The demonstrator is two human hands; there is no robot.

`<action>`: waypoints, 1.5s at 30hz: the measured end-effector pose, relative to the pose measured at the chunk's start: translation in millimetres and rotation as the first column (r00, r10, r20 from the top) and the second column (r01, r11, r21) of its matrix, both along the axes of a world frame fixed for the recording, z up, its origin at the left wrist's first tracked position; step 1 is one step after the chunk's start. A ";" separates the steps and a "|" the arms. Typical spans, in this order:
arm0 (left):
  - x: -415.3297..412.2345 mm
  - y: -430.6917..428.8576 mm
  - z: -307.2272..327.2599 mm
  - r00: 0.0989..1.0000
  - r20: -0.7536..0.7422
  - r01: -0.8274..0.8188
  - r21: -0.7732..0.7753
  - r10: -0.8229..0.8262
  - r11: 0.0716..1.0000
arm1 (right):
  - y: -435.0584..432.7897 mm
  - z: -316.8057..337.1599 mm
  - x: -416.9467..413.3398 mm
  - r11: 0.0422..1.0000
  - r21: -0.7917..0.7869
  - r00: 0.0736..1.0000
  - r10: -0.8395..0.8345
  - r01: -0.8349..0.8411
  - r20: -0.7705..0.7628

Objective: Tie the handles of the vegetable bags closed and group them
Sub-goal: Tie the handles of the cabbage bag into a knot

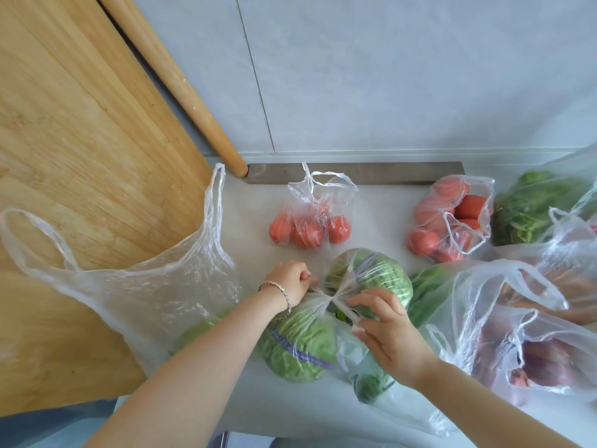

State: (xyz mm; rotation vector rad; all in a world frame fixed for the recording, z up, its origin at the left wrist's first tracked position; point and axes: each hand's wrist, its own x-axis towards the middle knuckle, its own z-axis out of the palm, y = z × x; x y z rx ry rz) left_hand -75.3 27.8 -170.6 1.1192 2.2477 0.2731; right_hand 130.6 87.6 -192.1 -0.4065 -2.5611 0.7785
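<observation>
Greens bag [381, 273] mid-desk [252, 208], near a tomato bag [310, 227]. Left hand [292, 279] fisted round one handle [315, 287], right hand [387, 331] pinching the other, both pulled taut. Probably light, soft, slippery, easily torn; best gripped at twisted handle ends.

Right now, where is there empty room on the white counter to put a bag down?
The widest bare patch of white counter lies between the small clear bag of red tomatoes and the larger open tomato bag. A narrower strip runs between the big floppy clear plastic bag and the small tomatoes. Right of the green vegetable bag, the heaped bags overlap: crowded.
</observation>
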 end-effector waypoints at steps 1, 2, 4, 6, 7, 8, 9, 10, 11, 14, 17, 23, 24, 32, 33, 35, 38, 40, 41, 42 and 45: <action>0.4 1.4 -1.0 1.000 0.010 -0.014 -0.017 0.014 1.000 | 0.6 1.5 0.2 1.000 0.002 1.000 0.017 -0.017 -0.006; 1.6 3.9 -0.2 1.000 -0.006 -0.016 -0.020 0.016 1.000 | 0.8 4.4 0.3 0.999 -0.023 1.000 0.031 -0.031 -0.008; 4.3 7.6 5.3 0.996 0.017 -0.092 0.050 0.092 0.994 | -0.8 17.2 -2.8 0.976 -0.216 0.999 0.032 -0.034 -0.013; 8.9 8.0 18.1 0.926 0.225 -0.346 0.183 0.303 0.920 | -3.2 39.3 -9.1 0.865 -0.499 0.998 -0.062 0.046 -0.016; 10.0 6.0 24.7 0.817 0.440 -0.501 0.220 0.373 0.837 | -3.3 48.1 -13.8 0.771 -0.630 0.992 -0.127 0.092 -0.010; 11.2 3.3 31.6 0.639 0.681 -0.638 0.207 0.359 0.742 | -2.8 54.2 -19.5 0.672 -0.730 0.983 -0.185 0.127 0.001; 13.7 -0.4 37.2 0.424 0.863 -0.730 0.146 0.275 0.668 | -2.3 59.7 -25.6 0.596 -0.789 0.972 -0.236 0.151 0.008; 16.2 -3.8 40.4 0.254 0.950 -0.772 0.085 0.183 0.630 | -1.0 63.3 -32.3 0.548 -0.820 0.961 -0.276 0.167 0.010; 20.1 -6.3 42.3 0.179 0.975 -0.779 0.057 0.135 0.624 | 0.6 67.2 -38.2 0.523 -0.834 0.953 -0.302 0.176 0.012; 29.3 -8.2 42.4 0.413 0.903 -0.641 0.196 0.119 0.742 | 7.6 71.2 -55.6 0.544 -0.816 0.939 -0.343 0.195 -0.005; 36.5 -5.8 44.7 0.681 0.729 -0.434 0.327 0.068 0.840 | 16.8 71.2 -68.6 0.565 -0.775 0.910 -0.413 0.284 0.032; 38.7 -3.4 43.0 0.687 0.697 -0.563 0.333 0.204 0.756 | 16.7 65.3 -76.7 0.339 -0.896 0.887 -0.448 0.288 0.116; 38.4 -3.5 41.2 0.645 0.720 -0.631 0.310 0.258 0.712 | 15.1 64.1 -74.2 0.338 -0.894 0.899 -0.414 0.296 0.141; 42.2 -0.8 36.9 0.573 0.751 -0.721 0.271 0.329 0.638 | 1.5 61.4 -66.2 0.519 -0.797 0.950 -0.203 0.310 0.238; 41.9 -0.1 36.8 0.565 0.754 -0.731 0.268 0.335 0.628 | 1.0 61.4 -67.6 0.510 -0.802 0.949 -0.212 0.312 0.235; 39.4 0.1 36.5 0.566 0.749 -0.736 0.270 0.345 0.621 | 0.6 59.4 -68.8 0.442 -0.833 0.937 -0.259 0.332 0.236; 33.1 -4.6 33.3 0.468 0.804 -0.805 0.217 0.367 0.552 | -0.1 53.0 -69.1 0.211 -0.908 0.898 -0.340 0.362 0.279; 31.0 -9.2 31.8 0.362 0.855 -0.859 0.151 0.372 0.489 | -1.5 53.0 -69.5 0.142 -0.913 0.873 -0.380 0.382 0.306; 31.1 -11.0 31.9 0.351 0.859 -0.865 0.145 0.372 0.481 | -2.5 52.7 -69.1 0.214 -0.883 0.870 -0.374 0.418 0.321; 31.4 -12.1 31.6 0.363 0.855 -0.861 0.155 0.370 0.485 | -3.4 51.6 -68.7 0.335 -0.823 0.871 -0.355 0.458 0.341; 34.3 -13.1 33.7 0.554 0.753 -0.771 0.304 0.354 0.560 | -4.5 50.9 -68.0 0.584 -0.629 0.857 -0.303 0.513 0.417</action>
